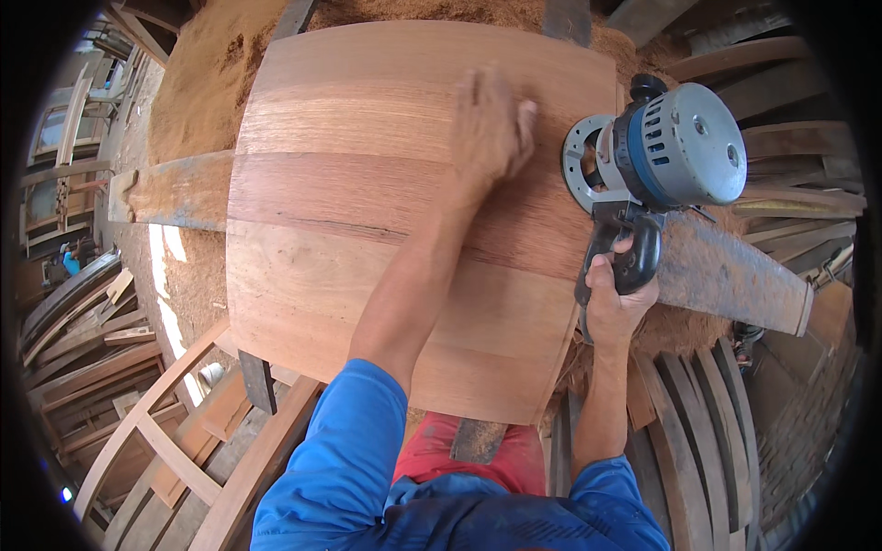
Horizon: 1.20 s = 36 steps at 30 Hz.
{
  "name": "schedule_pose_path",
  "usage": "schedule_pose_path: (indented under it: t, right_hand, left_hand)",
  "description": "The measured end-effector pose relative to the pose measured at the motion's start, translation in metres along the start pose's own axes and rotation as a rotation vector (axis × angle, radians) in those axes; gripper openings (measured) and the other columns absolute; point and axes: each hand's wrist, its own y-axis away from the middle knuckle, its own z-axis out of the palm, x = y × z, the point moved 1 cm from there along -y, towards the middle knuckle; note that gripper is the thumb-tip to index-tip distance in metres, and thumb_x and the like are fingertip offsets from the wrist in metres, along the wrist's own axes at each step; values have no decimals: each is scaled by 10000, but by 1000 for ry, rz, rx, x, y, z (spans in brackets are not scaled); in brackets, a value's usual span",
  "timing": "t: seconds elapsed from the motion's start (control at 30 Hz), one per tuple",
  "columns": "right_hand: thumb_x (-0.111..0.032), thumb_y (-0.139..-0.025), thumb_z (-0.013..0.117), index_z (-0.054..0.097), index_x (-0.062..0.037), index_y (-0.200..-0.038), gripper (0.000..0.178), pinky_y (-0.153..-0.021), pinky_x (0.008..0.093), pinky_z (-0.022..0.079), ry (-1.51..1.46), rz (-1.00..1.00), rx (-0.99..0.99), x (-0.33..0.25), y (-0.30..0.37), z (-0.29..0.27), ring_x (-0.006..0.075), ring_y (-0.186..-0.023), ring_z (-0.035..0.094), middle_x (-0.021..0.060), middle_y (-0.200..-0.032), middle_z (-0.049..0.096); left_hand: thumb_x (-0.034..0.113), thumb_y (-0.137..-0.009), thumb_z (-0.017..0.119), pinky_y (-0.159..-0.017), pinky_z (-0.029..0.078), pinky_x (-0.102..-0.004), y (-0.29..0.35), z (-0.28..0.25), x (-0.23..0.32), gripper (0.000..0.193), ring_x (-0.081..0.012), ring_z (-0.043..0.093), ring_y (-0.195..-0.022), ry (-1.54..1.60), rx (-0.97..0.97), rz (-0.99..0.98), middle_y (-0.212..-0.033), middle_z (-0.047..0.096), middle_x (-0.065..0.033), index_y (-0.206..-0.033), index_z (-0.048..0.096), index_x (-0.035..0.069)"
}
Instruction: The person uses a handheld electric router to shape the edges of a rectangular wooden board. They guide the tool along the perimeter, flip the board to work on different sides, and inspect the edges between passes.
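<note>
A broad panel of joined reddish-brown boards [303, 275] lies in front of me, and its edges look curved in this view. My left hand [493, 129] is palm down over its upper part, the thumb held apart from the fingers. Motion blurs the fingertips, and nothing shows in that hand. My right hand [617, 298] grips the black handle of a router [684, 142] at the panel's right edge. The router is tilted, its grey and blue motor body pointing right. Its round base plate [577, 165] faces the panel, and I cannot tell whether they touch.
Grey beams jut out beneath the panel at left [175, 197] and right [735, 275]. Sawdust [207, 83] is heaped behind it. Curved boards [689, 441] stand at the lower right, and a wooden frame [170, 450] leans at the lower left. More timber is stacked around.
</note>
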Motion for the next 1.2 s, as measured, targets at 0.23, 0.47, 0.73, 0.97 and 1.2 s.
schedule_pose_path:
  t: [0.23,0.47,0.73,0.97,1.2]
  right_hand:
    - [22,-910,693,592,-46,-1154,272,-654,232,465,19,-42,11,5,-3,-2,56,-714,567,13,-837,623]
    - [25,-911,691,594,-43,-1152,269,-657,232,464,30,-32,11,4,-7,-1,54,-722,568,18,-856,632]
    - [12,-914,699,601,-50,-1140,254,-658,238,472,7,-56,4,3,-15,1,52,-728,582,24,-847,650]
    - [20,-912,691,597,-46,-1140,255,-622,233,463,27,-104,3,5,-21,1,48,-696,574,18,-836,642]
    - [35,-914,670,590,-35,-1139,249,-574,226,452,10,-86,-22,2,-25,2,45,-660,571,21,-815,635]
  left_hand:
    - [202,-886,758,-1167,354,-501,6,-5,49,312,-384,511,-1340,321,-152,277,-1299,640,-88,-1162,666,90]
    - [239,-917,740,-1182,353,-522,16,1,53,473,-408,528,-1332,252,-43,218,-1407,558,-236,-1363,627,131]
    - [307,-944,734,-1201,327,-603,19,3,48,543,-478,490,-1387,226,-21,269,-1545,359,-386,-1458,598,196]
    - [347,-945,739,-1217,333,-557,20,3,45,529,-466,489,-1396,240,-60,252,-1555,350,-385,-1453,613,267]
    - [438,-943,722,-1234,326,-515,20,2,46,520,-464,466,-1425,134,-102,246,-1601,285,-383,-1436,633,299]
